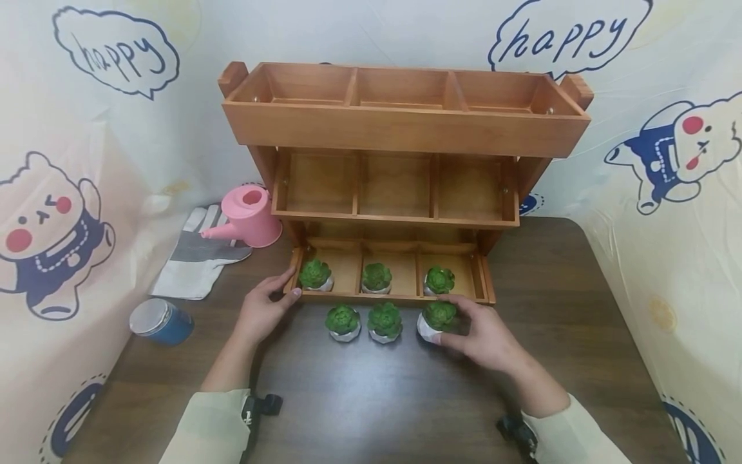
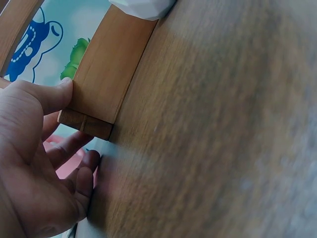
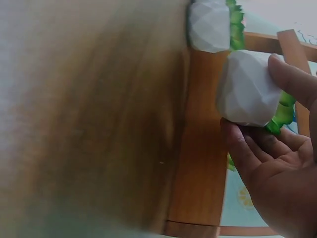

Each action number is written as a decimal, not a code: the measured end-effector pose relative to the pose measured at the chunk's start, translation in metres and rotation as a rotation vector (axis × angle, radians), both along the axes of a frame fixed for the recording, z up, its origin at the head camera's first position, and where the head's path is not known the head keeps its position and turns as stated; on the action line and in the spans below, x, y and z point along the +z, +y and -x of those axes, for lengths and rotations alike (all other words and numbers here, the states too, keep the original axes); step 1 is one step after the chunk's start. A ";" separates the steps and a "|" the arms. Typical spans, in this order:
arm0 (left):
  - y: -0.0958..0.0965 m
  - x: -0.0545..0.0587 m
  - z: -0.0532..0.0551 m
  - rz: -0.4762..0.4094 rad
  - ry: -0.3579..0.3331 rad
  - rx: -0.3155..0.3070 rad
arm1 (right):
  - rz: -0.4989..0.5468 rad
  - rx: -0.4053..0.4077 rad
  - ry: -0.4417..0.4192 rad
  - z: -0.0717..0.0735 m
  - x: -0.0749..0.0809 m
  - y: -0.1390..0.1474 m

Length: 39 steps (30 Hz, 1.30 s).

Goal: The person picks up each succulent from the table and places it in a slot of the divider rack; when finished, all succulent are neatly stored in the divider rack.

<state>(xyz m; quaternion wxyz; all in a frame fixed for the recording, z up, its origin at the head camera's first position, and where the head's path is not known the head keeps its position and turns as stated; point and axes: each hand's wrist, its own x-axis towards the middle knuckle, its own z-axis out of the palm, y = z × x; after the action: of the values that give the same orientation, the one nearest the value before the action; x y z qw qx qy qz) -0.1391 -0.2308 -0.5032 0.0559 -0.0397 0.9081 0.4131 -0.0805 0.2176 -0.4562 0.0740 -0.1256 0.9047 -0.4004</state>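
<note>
A three-tier wooden plant stand [image 1: 406,132] stands at the back of the table. My left hand [image 1: 263,312] grips the left front corner of its bottom tray [image 2: 106,74], thumb at the top edge and fingers round the side. My right hand [image 1: 484,335] pinches the white faceted pot of a small green succulent [image 1: 438,314] between thumb and fingers. That pot [image 3: 250,89] is upright in front of the tray's right compartment. Two more potted succulents, one left [image 1: 342,322] and one in the middle [image 1: 385,322], stand before the tray. Inside it, each compartment holds one succulent [image 1: 377,278].
A pink watering can [image 1: 252,216] stands left of the stand, by grey and white gloves [image 1: 199,258]. Nearer the left table edge is a blue jar with a silvery lid [image 1: 162,320]. Printed cloth [image 1: 371,32] hangs behind and at both sides.
</note>
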 end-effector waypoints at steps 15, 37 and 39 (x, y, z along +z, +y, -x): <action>-0.001 0.000 -0.001 0.002 0.005 -0.003 | 0.047 -0.018 0.097 0.005 0.030 0.004; -0.001 -0.002 -0.001 -0.005 0.028 -0.008 | 0.113 -0.047 0.134 0.015 0.056 0.005; -0.001 -0.001 -0.001 -0.005 0.028 -0.010 | 0.116 -0.053 0.142 0.016 0.058 0.005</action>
<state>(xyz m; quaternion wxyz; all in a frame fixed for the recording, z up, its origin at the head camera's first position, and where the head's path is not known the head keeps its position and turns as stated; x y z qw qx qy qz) -0.1384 -0.2320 -0.5045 0.0452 -0.0294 0.9079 0.4156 -0.0969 0.2227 -0.3986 -0.0086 -0.1338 0.8859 -0.4441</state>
